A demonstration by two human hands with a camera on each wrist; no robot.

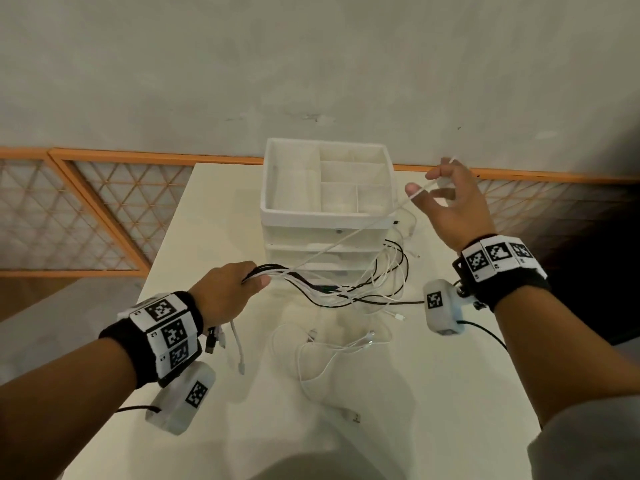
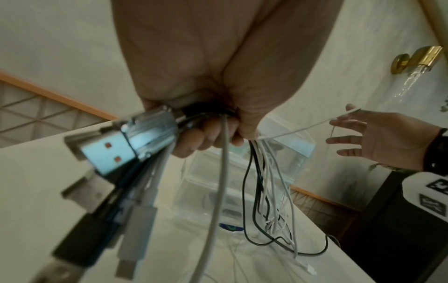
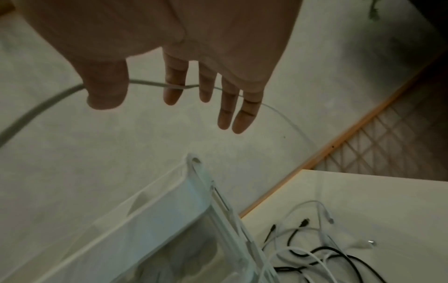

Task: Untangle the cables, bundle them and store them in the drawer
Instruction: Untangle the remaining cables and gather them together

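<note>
Several cables point(image 1: 332, 289), black and white, are bunched in my left hand point(image 1: 227, 292), whose fingers curl tight round them at centre-left of the head view. Their USB plugs point(image 2: 109, 151) poke back out of the fist toward the wrist camera, while the long strands trail right and sag onto the tabletop point(image 1: 433, 393). One white cable point(image 1: 349, 233) runs taut on a diagonal, from the fist up to my right hand point(image 1: 453, 206) at upper right. That hand is spread, fingers nearly straight, with the cable draped across them by the thumb. Behind stands the white drawer unit point(image 1: 327, 206), its top tray open upward. More loose white cables point(image 1: 325, 355) lie at lower centre.
</note>
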